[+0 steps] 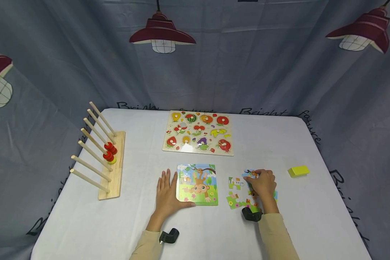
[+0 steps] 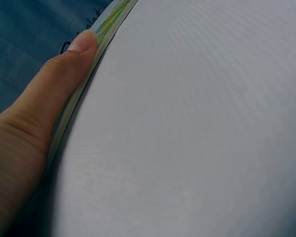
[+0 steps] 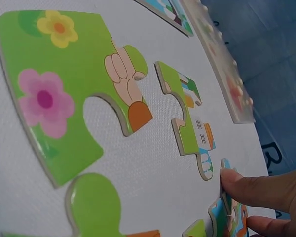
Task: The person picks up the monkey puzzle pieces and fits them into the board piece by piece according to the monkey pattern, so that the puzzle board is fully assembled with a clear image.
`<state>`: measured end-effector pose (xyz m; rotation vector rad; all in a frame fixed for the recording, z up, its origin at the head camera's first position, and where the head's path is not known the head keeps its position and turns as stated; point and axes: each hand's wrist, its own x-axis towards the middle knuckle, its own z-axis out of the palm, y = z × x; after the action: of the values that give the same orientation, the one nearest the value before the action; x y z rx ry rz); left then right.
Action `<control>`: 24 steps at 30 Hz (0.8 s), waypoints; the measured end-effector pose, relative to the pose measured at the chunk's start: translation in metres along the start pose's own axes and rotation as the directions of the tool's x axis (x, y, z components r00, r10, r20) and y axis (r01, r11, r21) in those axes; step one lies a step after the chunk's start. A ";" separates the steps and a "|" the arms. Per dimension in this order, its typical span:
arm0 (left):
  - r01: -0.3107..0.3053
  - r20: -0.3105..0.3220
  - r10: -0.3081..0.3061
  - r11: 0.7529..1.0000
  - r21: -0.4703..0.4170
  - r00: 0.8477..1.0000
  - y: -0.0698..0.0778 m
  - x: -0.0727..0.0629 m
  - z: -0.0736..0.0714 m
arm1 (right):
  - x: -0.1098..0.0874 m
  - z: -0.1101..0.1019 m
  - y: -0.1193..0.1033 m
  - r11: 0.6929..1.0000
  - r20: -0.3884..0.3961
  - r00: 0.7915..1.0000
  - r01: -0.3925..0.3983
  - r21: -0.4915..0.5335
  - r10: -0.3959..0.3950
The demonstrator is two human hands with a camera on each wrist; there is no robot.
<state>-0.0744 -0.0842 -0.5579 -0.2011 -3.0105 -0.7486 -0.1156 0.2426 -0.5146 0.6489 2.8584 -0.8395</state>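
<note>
My left hand (image 1: pixel 165 200) lies with straight fingers along the left side of a square monkey puzzle board (image 1: pixel 212 199), its thumb on the lower edge. In the left wrist view the thumb (image 2: pixel 64 74) presses along the board's side (image 2: pixel 107 35). To the right of the board, my right hand (image 1: pixel 264 185) pinches a blue jigsaw piece (image 3: pixel 226 198) between thumb and finger; the hand covers part of it. Nearby lie a green flower piece (image 3: pixel 71 64) and a house piece (image 3: pixel 190 136), with several other pieces partly under the right hand.
A fruit puzzle board (image 1: pixel 198 146) lies behind the monkey board. At the left stands a wooden peg rack (image 1: pixel 116 180) with red and yellow rings (image 1: pixel 109 156). A yellow block (image 1: pixel 298 171) sits at the right of the white table (image 1: pixel 214 234).
</note>
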 end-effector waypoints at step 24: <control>0.001 0.001 -0.001 1.000 -0.007 1.000 0.000 0.000 0.000 | 0.001 -0.003 0.006 0.981 -0.017 0.999 0.030 0.192 -0.027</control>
<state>-0.0740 -0.0844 -0.5576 -0.2010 -3.0092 -0.7601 -0.1137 0.2494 -0.5155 0.6369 2.8287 -1.1310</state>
